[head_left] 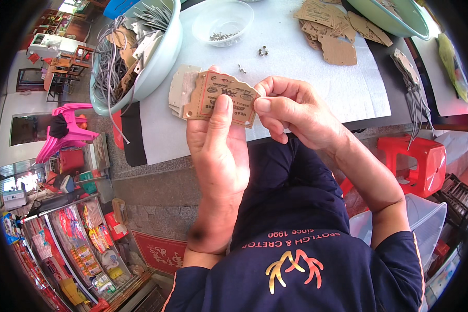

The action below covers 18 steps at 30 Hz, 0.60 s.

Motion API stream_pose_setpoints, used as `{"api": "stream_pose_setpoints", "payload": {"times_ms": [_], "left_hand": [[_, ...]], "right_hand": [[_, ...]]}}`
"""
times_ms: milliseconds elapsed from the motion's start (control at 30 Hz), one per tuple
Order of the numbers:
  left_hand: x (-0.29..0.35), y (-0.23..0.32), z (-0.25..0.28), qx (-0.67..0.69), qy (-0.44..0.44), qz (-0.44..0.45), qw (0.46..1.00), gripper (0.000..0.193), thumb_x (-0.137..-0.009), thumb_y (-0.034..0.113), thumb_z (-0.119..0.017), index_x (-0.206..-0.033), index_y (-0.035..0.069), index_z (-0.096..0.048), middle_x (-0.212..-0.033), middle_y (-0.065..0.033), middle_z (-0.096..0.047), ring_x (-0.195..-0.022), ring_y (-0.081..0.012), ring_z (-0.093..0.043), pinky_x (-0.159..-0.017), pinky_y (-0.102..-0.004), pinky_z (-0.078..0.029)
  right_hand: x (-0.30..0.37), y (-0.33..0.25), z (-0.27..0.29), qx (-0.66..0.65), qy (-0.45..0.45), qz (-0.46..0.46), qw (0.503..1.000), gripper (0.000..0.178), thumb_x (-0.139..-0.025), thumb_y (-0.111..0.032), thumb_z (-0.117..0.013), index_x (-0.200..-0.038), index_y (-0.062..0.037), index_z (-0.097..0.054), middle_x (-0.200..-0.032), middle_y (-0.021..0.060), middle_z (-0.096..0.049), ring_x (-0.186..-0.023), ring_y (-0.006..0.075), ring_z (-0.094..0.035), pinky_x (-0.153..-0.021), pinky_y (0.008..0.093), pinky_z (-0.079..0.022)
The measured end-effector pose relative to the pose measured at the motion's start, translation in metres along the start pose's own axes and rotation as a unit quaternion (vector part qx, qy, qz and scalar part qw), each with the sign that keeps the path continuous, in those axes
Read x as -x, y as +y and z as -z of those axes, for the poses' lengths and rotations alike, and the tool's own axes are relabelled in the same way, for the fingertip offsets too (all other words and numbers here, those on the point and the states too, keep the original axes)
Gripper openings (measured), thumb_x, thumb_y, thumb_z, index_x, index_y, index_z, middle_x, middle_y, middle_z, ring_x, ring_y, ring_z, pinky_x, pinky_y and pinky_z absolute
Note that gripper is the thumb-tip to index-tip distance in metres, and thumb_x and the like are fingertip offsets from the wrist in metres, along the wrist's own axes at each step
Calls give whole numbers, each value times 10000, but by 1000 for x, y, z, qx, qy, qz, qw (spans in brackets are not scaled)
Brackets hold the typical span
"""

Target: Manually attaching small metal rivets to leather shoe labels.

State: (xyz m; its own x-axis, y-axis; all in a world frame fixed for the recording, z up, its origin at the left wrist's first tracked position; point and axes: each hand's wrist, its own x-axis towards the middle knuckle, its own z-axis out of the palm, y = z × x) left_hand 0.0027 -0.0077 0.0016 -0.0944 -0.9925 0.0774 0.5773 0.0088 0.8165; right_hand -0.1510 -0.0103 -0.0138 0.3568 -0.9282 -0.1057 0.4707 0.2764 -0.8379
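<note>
My left hand [221,140] grips a brown cardboard tag [221,99] with dark print and a wavy edge, its thumb lying across the front. At the tag's right edge, my right hand [296,106] is closed in a pinch of thumb and forefinger; whatever lies between those fingertips is hidden. Behind the tag, on the white sheet, rests a small stack of pale tags [179,91]. Past my right fingers sit a few small metal pieces [263,51], and more lie in a clear plastic bowl [223,21].
At the left, a pale green basin [174,47] holds grey cords and tags. Brown tags [338,49] are piled at the far right, near another green basin [418,21]. Corded tags [408,70] hang over the table's right edge, above a red stool [416,161].
</note>
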Motion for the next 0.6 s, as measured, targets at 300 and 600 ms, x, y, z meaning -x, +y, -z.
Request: {"api": "stream_pose_setpoints", "payload": {"times_ms": [300, 600], "left_hand": [[-2, -9, 0, -10, 1, -34, 999, 416, -985, 76, -498, -1374, -44, -413, -1241, -95, -536, -1117, -152, -519, -994, -339, -408], [-5, -13, -1, -18, 1, -53, 998, 411, -992, 87, -490, -1370, -53, -411, -1239, -96, -535, -1108, -150, -521, -992, -341, -409]], "right_hand": [[-1, 2, -3, -78, 14, -4, 997, 174, -918, -208, -626, -916, -38, -590, -720, -16, -516, -577, 48, -485, -495, 216, -430], [-3, 5, 2, -91, -11, 15, 996, 213, -959, -248, -585, -923, -40, -604, -742, -13, -521, -593, 45, -484, -510, 211, -432]]}}
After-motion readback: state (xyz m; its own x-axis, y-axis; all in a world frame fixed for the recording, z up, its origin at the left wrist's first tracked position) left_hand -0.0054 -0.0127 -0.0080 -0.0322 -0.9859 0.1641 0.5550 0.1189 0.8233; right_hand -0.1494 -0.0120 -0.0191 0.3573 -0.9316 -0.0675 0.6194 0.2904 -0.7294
